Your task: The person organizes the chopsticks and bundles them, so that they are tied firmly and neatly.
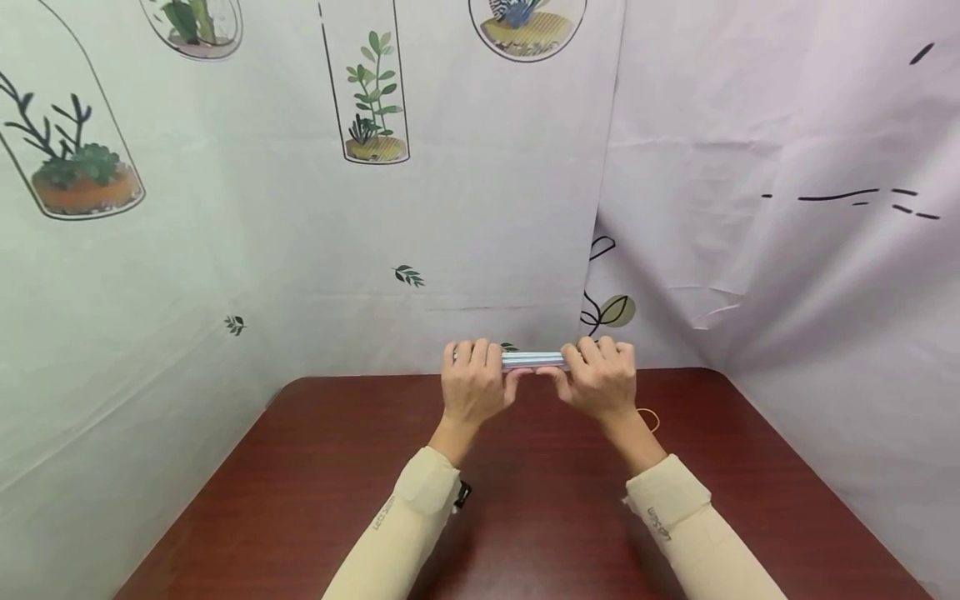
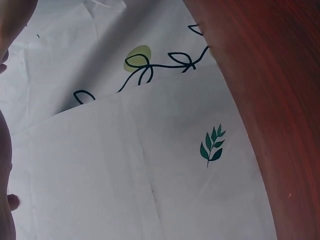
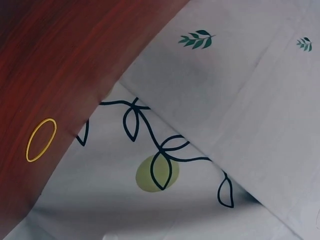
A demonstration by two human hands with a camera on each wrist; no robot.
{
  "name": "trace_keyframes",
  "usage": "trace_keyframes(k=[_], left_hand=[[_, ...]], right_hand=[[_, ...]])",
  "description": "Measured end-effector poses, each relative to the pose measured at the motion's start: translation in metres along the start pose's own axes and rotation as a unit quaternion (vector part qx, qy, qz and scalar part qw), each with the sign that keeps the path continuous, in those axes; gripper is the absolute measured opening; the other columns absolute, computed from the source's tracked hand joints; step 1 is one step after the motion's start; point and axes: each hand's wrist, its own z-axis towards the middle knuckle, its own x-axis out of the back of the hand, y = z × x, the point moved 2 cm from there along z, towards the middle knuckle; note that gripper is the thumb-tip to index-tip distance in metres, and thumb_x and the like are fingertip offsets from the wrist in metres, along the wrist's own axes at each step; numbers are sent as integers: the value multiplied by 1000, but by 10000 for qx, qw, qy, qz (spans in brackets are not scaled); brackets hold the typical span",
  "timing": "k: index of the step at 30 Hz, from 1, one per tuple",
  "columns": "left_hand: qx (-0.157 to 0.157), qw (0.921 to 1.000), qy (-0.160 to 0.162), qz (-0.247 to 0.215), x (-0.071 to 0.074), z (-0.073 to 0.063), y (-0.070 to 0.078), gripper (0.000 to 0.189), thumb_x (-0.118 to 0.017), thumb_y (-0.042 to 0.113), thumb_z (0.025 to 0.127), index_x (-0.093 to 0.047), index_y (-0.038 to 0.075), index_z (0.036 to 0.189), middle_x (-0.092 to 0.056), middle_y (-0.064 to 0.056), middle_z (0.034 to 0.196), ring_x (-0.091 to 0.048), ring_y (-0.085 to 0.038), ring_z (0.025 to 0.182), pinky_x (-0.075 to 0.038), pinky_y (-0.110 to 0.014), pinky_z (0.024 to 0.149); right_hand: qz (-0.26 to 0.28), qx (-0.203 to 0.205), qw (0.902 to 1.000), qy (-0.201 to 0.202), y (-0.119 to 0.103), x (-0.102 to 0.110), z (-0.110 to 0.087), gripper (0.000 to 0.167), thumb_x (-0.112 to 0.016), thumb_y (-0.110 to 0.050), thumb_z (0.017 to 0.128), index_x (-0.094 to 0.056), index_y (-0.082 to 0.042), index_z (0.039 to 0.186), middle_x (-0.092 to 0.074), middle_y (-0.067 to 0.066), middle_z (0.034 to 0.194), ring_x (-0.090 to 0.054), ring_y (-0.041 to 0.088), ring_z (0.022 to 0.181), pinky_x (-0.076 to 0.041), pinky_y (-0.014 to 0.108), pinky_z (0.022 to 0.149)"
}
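Observation:
Both hands are raised over the far side of the table in the head view. Between them is a thin, pale blue-white layered bundle point(image 1: 533, 360), held level and seen nearly edge-on; its exact kind I cannot tell. The left hand point(image 1: 474, 379) grips one end, fingers curled over the top and thumb underneath. At the other end the right hand point(image 1: 600, 377) grips it the same way, the two thumbs pointing at each other. Fingers cover both ends of the bundle. Only slivers of the left hand enter its wrist view, and the bundle appears in neither wrist view.
A yellow rubber band point(image 3: 41, 140) lies on the red-brown wooden table point(image 1: 330, 475) near its far edge, partly behind the right wrist in the head view. White cloth point(image 1: 480, 225) printed with plants hangs behind and along both sides of the table.

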Motion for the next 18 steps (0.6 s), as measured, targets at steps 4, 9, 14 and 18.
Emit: trace_keyframes(k=[4, 9, 14, 18], left_hand=[[-41, 10000, -6, 21, 0, 1, 0, 60, -36, 59, 96, -57, 7, 74, -55, -7, 69, -51, -26, 61, -43, -41, 62], [-80, 9999, -65, -8, 2, 5, 0, 58, -38, 58, 95, -57, 7, 75, -56, -7, 69, -53, -26, 62, -42, -41, 61], [-127, 9999, -76, -48, 3, 9, 1, 57, -39, 57, 95, -58, 7, 77, -56, -6, 70, -54, -25, 63, -41, -41, 61], [-130, 9998, -133, -96, 3, 9, -3, 57, -39, 58, 95, -58, 7, 77, -56, -6, 70, -54, -26, 65, -41, -41, 62]], right_hand=[[-96, -4, 9999, -97, 0, 5, 2, 61, -48, -63, 94, -59, -7, 74, -53, 7, 65, -46, 33, 54, -34, 47, 55], [-150, -111, 9996, -230, 3, 10, 4, 58, -55, -62, 89, -63, -7, 77, -57, 6, 68, -50, 33, 57, -36, 48, 59], [-19, -297, 9982, -514, 9, 16, 6, 59, -60, -64, 84, -62, -5, 73, -56, 7, 63, -49, 32, 55, -36, 46, 56], [497, -707, 9897, -1144, 16, 21, 10, 62, -57, -67, 85, -63, -7, 72, -60, 7, 62, -53, 30, 54, -39, 43, 49]])
